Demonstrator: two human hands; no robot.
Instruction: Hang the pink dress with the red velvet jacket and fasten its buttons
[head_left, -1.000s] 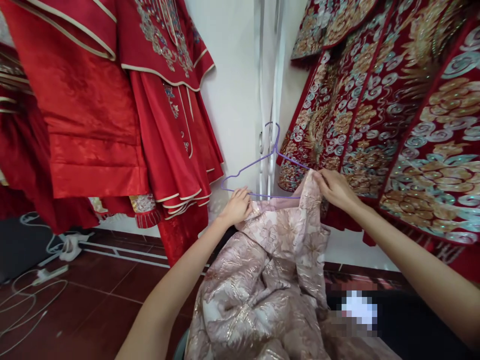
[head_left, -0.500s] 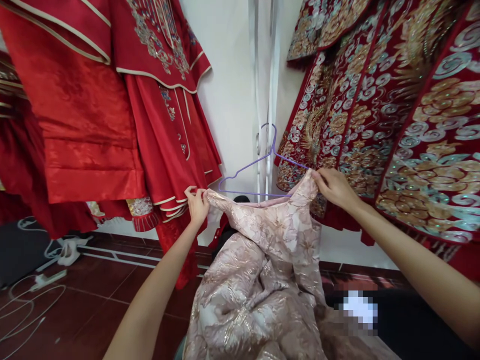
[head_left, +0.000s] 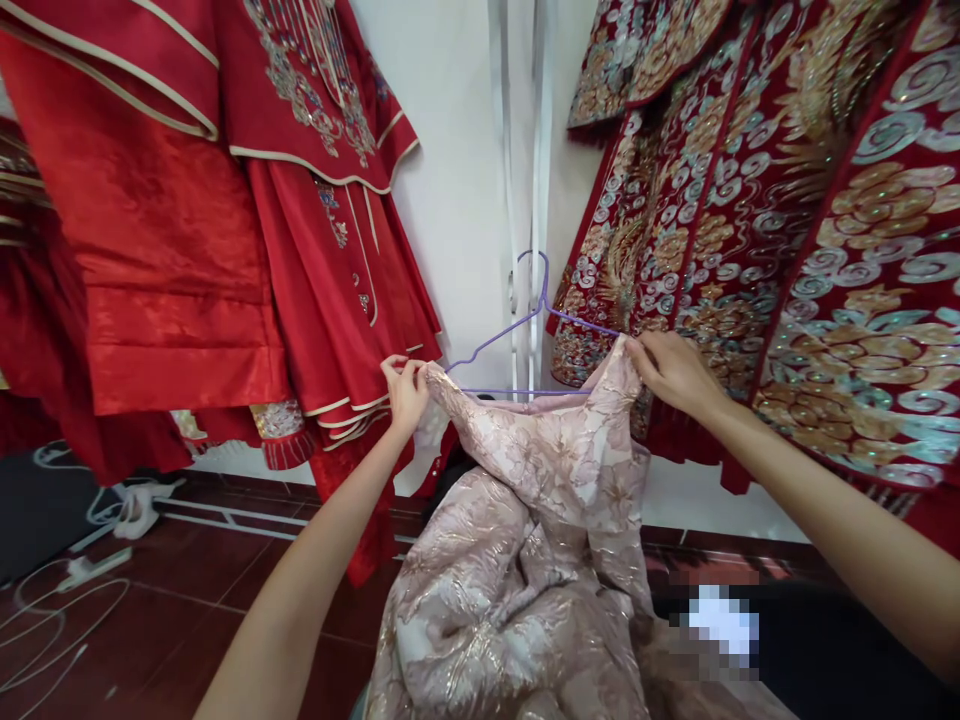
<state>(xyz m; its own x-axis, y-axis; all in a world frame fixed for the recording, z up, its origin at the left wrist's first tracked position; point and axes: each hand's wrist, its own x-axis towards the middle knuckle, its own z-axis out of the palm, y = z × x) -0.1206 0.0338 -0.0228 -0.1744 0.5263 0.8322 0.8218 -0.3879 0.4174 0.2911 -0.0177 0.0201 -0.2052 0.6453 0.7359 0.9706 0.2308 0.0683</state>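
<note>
A pale pink dress (head_left: 517, 560) with a shiny floral pattern hangs down in front of me, its skirt bunched below. My left hand (head_left: 407, 392) pinches the left shoulder of its neckline. The right shoulder is gripped by my right hand (head_left: 670, 368), fingers closed over the cloth. A thin purple hanger (head_left: 541, 298) stands inside the neckline, hook upward, its arms reaching toward both shoulders of the dress. Both ends of the hanger are covered by cloth and fingers.
Red garments (head_left: 180, 270) hang on the left, and heavily embroidered red ones (head_left: 750, 240) on the right. White poles (head_left: 517, 180) rise behind the hanger. White cables (head_left: 67, 620) and a power strip (head_left: 94, 568) lie on the tiled floor (head_left: 202, 610) at lower left.
My left hand has moved right and slightly up, bringing the left shoulder of the dress over the hanger's left end. My right hand stays nearly in place.
</note>
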